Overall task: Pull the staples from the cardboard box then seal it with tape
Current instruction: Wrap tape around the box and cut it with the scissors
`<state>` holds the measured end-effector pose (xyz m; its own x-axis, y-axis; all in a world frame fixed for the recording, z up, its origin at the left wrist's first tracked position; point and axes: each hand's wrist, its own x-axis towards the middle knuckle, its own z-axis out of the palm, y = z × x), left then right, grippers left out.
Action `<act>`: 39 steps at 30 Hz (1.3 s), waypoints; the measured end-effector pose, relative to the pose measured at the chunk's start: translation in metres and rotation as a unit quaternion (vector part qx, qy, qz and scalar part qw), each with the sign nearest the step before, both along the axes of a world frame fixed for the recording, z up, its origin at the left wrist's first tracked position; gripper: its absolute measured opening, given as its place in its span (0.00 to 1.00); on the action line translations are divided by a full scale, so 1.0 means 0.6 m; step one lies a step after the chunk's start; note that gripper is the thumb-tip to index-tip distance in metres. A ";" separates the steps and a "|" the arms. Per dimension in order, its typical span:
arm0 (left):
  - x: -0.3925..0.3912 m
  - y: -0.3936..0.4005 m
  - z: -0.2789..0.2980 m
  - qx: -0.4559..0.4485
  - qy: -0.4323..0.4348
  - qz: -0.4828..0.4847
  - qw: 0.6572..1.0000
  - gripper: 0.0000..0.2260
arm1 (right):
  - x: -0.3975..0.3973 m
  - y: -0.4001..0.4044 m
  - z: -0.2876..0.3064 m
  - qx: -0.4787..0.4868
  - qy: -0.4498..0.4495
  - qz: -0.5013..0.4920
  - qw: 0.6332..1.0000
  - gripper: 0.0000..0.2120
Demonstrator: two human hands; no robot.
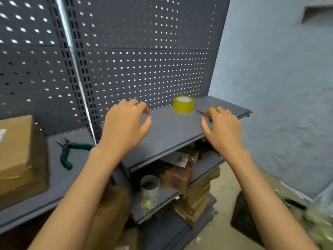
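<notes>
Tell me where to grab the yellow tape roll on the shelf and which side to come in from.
Grip the tape roll across its outer yellow wall, thumb on one side and fingers on the other, coming down from above and in front. It lies flat on the shelf with its core hole facing up, close to the pegboard behind, so the back looks cramped. The right hand seems nearer and holds nothing.

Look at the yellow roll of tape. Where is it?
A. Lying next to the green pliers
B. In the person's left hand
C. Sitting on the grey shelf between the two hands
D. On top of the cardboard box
C: the tape stands on the grey shelf, beyond and between the left hand and the right hand, and neither hand touches it.
</notes>
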<state>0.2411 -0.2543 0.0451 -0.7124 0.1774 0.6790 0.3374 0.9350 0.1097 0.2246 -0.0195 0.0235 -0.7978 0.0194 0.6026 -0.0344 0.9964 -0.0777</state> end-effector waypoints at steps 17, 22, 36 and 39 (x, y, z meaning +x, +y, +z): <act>-0.233 0.232 -0.029 -0.039 -0.038 -0.004 0.999 0.12 | -0.188 0.223 -0.044 -0.009 -0.053 0.029 0.998 0.15; -0.343 0.281 -0.038 -0.036 -0.070 0.015 0.997 0.13 | -0.274 0.259 -0.054 0.008 -0.100 0.045 0.994 0.16; -0.500 0.344 -0.102 -0.037 -0.219 0.082 0.972 0.17 | -0.401 0.297 -0.072 0.030 -0.326 0.192 0.925 0.17; -0.511 0.351 -0.109 -0.039 -0.223 0.091 0.970 0.14 | -0.400 0.292 -0.071 0.032 -0.323 0.203 0.924 0.18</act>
<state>-0.0653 -0.0435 -0.0205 -0.9566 0.0597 0.2853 0.1012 0.9859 0.1329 -0.0154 0.1558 -0.0189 -0.9249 -0.3799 -0.0119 -0.3736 0.9146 -0.1548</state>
